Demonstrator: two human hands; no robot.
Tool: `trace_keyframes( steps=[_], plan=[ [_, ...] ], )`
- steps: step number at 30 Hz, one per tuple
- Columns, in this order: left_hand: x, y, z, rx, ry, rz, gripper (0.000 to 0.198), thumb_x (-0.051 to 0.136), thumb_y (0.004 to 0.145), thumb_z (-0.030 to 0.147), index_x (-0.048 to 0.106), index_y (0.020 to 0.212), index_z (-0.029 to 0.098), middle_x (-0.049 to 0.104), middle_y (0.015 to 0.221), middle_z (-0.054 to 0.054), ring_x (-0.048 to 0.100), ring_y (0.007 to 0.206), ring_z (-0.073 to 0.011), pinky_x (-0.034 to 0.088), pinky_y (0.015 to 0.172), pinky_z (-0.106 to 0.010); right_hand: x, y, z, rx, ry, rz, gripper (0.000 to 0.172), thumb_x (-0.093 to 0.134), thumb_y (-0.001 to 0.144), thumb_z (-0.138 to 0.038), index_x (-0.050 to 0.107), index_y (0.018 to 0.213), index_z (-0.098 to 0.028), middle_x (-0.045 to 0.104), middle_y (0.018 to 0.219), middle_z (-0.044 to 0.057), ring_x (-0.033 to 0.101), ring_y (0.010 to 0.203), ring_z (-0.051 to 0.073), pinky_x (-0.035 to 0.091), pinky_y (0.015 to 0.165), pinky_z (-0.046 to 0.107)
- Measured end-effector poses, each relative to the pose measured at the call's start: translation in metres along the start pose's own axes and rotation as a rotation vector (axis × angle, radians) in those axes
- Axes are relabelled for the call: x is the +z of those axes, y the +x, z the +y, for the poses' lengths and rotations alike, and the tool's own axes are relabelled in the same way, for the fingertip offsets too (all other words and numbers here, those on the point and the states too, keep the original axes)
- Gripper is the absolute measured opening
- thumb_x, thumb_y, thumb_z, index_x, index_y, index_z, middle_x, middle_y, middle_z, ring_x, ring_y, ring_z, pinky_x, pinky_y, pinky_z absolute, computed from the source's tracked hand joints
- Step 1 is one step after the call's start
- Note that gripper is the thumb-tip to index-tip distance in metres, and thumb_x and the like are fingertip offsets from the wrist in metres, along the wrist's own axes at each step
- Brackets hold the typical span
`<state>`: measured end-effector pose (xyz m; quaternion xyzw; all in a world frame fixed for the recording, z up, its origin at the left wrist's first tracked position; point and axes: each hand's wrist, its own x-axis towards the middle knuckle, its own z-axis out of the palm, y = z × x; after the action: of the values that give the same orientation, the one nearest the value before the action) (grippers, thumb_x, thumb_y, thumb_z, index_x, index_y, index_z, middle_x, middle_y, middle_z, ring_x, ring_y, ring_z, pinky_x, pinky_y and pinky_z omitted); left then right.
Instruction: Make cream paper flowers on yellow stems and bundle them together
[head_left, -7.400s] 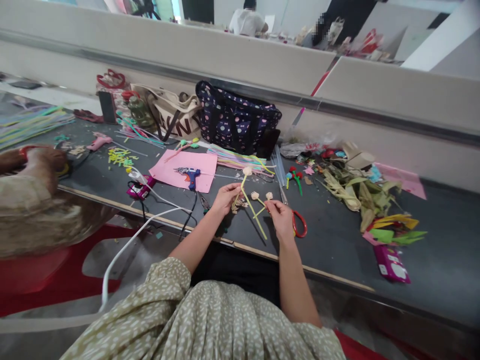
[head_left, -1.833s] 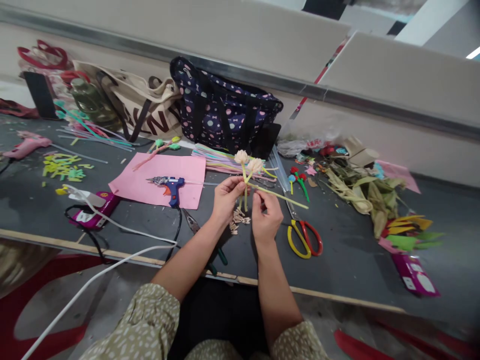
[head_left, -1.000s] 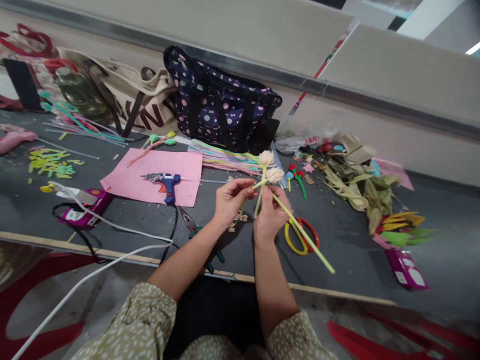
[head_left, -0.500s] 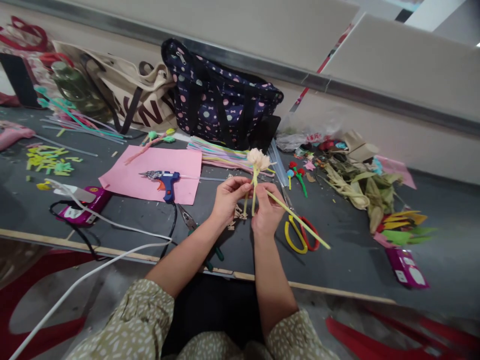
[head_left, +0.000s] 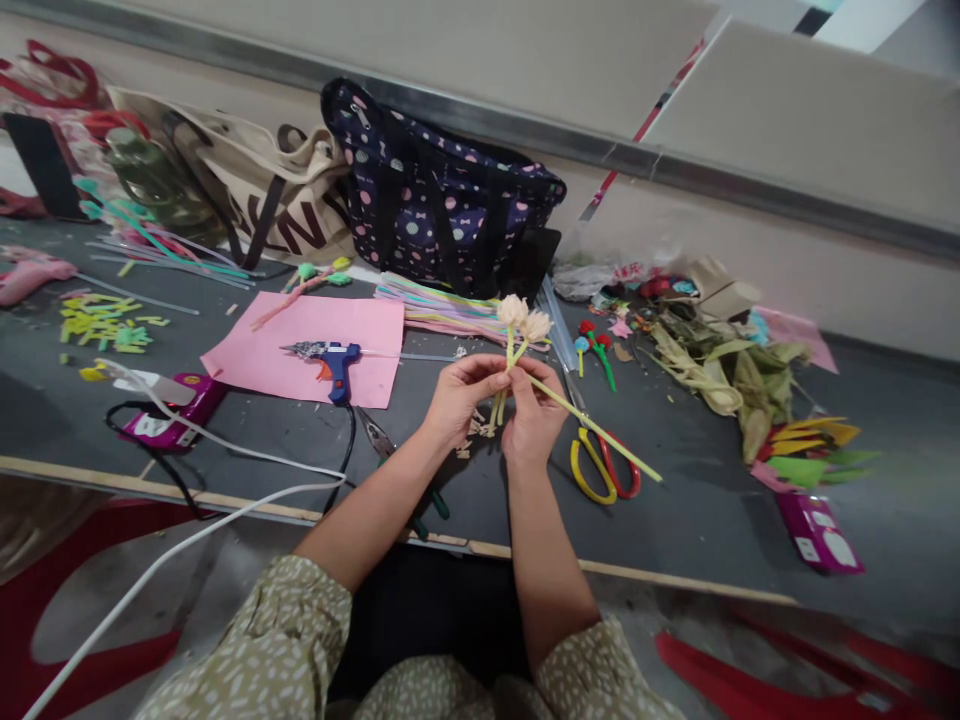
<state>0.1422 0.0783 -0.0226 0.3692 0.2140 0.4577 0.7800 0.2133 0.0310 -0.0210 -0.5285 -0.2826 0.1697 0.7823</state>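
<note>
Both my hands meet over the dark table (head_left: 675,520). My left hand (head_left: 459,395) pinches the yellow-green stems of small cream flowers (head_left: 523,318), which stand upright above my fingers. My right hand (head_left: 534,420) is closed on the same stems, right beside the left. One long yellow-green straw stem (head_left: 600,432) slants down to the right from my hands, over the scissors. Small beige scraps (head_left: 472,432) lie on the table under my hands.
Yellow and red scissors (head_left: 604,470) lie right of my hands, pliers (head_left: 390,450) to the left. A blue glue gun (head_left: 331,356) rests on pink paper (head_left: 300,350). A spotted dark bag (head_left: 442,210), coloured straws (head_left: 442,308) and a leaf pile (head_left: 720,370) lie behind.
The flower heads have parted slightly and now stand side by side. My hands stay together at the same place; the long stem still slants down right.
</note>
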Motion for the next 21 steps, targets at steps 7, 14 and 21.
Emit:
trace_keyframes(
  steps=[7,14,21],
  plan=[
    [-0.0013,0.0012,0.0008,-0.082,-0.028,-0.027,0.025,0.085,0.057,0.024,0.072,0.077,0.016,0.069,0.070,0.000,0.060,0.059,-0.0082,0.048,0.061,-0.020,-0.0042,0.0017,0.0014,0.024,-0.001,-0.029,0.020,0.072,0.072,-0.034,0.067,0.082,-0.018,0.063,0.084,0.001,0.059,0.072,0.012,0.049,0.063,0.024],
    [-0.0025,0.0011,-0.0008,-0.135,-0.042,-0.071,0.028,0.084,0.058,0.028,0.071,0.079,0.015,0.069,0.073,-0.001,0.060,0.060,-0.0096,0.050,0.062,-0.023,-0.0044,0.0015,-0.0004,0.069,0.014,-0.028,0.022,0.072,0.071,-0.035,0.065,0.082,-0.017,0.062,0.079,-0.001,0.055,0.064,0.010,0.046,0.056,0.022],
    [-0.0031,0.0010,0.0017,-0.130,0.000,-0.065,0.025,0.084,0.058,0.026,0.072,0.077,0.015,0.068,0.071,-0.001,0.059,0.060,-0.0085,0.048,0.061,-0.021,-0.0050,0.0022,-0.0009,0.051,0.098,-0.035,0.014,0.073,0.071,-0.027,0.067,0.081,-0.018,0.065,0.078,-0.002,0.060,0.072,0.011,0.049,0.071,0.026]
  ],
)
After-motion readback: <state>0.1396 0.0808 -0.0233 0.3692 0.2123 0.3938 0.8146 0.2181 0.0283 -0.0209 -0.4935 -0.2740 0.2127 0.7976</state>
